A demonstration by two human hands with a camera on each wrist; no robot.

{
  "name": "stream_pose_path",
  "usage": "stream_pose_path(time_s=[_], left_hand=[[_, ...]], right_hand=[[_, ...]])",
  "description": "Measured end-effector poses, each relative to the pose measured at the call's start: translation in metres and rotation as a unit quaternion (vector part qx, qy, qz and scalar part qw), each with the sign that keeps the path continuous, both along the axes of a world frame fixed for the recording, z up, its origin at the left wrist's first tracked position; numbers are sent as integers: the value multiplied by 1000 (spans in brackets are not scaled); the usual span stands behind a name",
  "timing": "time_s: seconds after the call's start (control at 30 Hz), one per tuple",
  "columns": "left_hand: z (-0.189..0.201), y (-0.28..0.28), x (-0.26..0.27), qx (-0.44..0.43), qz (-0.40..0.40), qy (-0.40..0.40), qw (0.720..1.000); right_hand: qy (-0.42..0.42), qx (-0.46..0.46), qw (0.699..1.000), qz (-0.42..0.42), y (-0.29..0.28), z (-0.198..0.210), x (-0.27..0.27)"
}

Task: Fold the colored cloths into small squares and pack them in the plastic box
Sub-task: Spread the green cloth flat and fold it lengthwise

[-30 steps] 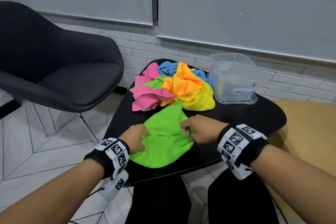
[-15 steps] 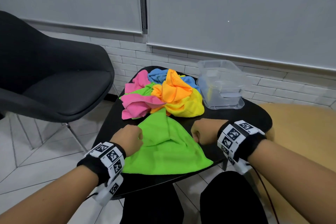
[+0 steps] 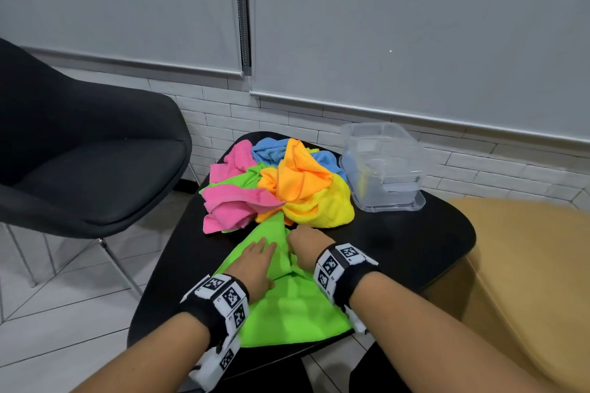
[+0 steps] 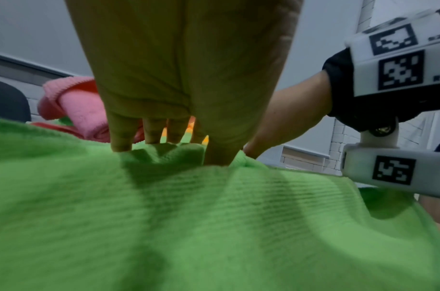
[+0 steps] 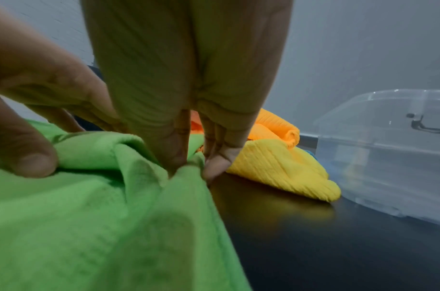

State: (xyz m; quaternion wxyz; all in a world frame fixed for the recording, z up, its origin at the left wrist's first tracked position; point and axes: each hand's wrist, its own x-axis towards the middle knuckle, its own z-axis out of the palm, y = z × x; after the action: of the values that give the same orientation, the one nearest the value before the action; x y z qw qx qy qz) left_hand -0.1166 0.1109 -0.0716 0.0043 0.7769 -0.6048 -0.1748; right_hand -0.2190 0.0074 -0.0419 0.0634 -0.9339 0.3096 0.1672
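Note:
A bright green cloth (image 3: pixel 287 313) lies spread on the near part of the black table (image 3: pixel 415 249), its far tip pointing at the pile. My left hand (image 3: pixel 255 262) lies flat on it with straight fingers and presses the fabric down (image 4: pixel 184 151). Right beside it, my right hand (image 3: pixel 303 241) has curled fingers that pinch a raised fold of the green cloth (image 5: pixel 186 167). A heap of pink, blue, orange, yellow and green cloths (image 3: pixel 281 188) sits behind the hands. The clear plastic box (image 3: pixel 383 166) stands at the back right and holds no cloth.
A black chair (image 3: pixel 79 153) stands to the left of the table. A tan surface (image 3: pixel 526 265) borders the table on the right. White brick wall and grey blinds close the back. Bare black tabletop shows in front of the box (image 5: pixel 388 147).
Both hands came in from the cloth's two sides to its middle, toward the far tip. The left hand went from curled to flat. The green cloth now bunches between them.

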Motion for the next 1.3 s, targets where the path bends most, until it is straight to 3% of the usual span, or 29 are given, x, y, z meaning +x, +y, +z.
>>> stream_pose_path(time_s=[0.13, 0.37, 0.53, 0.63, 0.73, 0.87, 1.0, 1.13, 1.3], left_hand=[[-4, 3, 4, -10, 31, 25, 999], [-6, 16, 9, 2, 82, 43, 996], [-7, 21, 8, 19, 103, 30, 994], [-8, 22, 6, 26, 111, 14, 993], [-7, 21, 5, 31, 109, 5, 994], [-6, 20, 6, 42, 106, 2, 993], [-8, 21, 6, 39, 104, 4, 994], [-7, 25, 11, 40, 88, 14, 995], [-5, 29, 20, 60, 86, -6, 994]], right_hand=[[-44, -8, 999, 9, -7, 4, -3], [-96, -27, 993, -71, -27, 21, -36], [-73, -35, 989, -125, -43, 20, -70], [-17, -18, 990, -142, -39, 9, -85], [18, -12, 991, -132, -37, 3, -90], [-52, -36, 994, -91, -43, 11, -72], [-96, 7, 995, -38, -33, 11, -37], [-41, 32, 999, 5, -21, -9, -23], [32, -1, 999, -32, -31, -10, -42]])
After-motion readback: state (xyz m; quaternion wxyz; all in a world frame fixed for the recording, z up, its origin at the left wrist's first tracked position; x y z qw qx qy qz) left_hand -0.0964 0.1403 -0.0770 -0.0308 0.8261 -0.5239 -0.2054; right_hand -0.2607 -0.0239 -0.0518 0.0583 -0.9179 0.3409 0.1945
